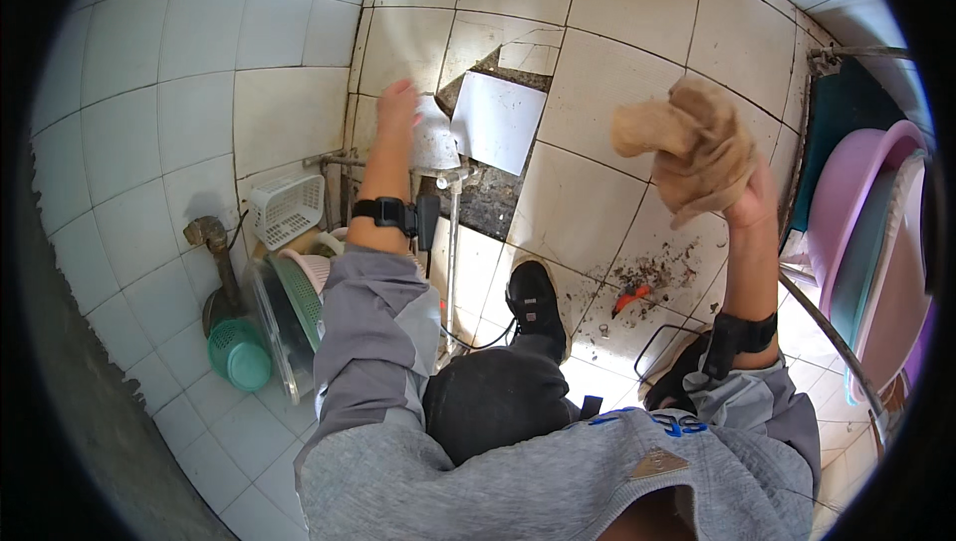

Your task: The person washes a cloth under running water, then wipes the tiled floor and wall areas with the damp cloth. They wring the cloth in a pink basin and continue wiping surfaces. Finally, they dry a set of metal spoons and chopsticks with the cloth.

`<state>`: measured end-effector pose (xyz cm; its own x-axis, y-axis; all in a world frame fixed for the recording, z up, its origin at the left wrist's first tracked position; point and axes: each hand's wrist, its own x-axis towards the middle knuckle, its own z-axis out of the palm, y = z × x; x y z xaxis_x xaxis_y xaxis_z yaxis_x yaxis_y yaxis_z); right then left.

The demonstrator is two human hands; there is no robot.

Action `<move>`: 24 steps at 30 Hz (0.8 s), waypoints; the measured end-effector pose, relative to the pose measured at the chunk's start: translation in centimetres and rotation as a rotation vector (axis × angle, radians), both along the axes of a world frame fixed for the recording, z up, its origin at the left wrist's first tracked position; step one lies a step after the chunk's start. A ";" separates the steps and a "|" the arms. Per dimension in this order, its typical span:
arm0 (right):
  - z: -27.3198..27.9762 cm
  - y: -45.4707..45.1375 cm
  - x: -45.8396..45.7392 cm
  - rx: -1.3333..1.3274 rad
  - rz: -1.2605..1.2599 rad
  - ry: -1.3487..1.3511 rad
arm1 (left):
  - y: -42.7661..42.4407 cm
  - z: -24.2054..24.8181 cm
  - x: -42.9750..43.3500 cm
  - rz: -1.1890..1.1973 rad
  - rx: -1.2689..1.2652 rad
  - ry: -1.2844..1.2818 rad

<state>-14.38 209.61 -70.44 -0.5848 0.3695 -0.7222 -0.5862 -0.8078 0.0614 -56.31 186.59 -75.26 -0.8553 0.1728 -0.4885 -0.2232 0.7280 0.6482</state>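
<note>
My right hand (750, 196) grips a crumpled brown cloth (706, 145), which hangs over the floor tiles on the right and is partly blurred. Motion also blurs my left hand (399, 104), so its fingers are hard to make out. It is beside a broken white tile piece (435, 136); whether it touches that piece I cannot tell. Just right of there, a square white tile (499, 121) lies slightly turned over a patch of exposed dark bedding (485, 201). Cracked tile fragments (529, 55) border the far end of the patch.
Dirt crumbs surround an orange-and-black object (631, 300) near my shoes (534, 302). A metal rack post (454, 242) rises beside the patch. White basket (287, 208), green strainer (239, 354) and pipe (224, 272) stand left; pink and teal basins (844, 205) lean right.
</note>
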 end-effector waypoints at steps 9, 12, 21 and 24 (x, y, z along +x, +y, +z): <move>-0.2 -3.7 1.4 0.552 0.039 -0.119 | -8.3 -8.3 -7.4 0.285 -0.399 -0.132; 0.8 -3.4 0.6 0.450 0.014 0.099 | -8.7 -9.7 -8.7 0.325 -0.483 -0.146; 0.1 -4.9 1.7 0.254 0.052 0.248 | -8.4 -6.5 -8.6 0.164 -0.187 -0.319; -0.4 -4.9 2.4 0.356 0.009 0.271 | -7.6 -3.8 -7.7 0.068 -0.046 -0.378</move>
<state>-12.03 204.71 -70.86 -0.7396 0.5614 -0.3713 -0.5802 -0.8114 -0.0711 -64.05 179.03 -79.07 -0.6222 0.0926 -0.7774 -0.4887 0.7298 0.4781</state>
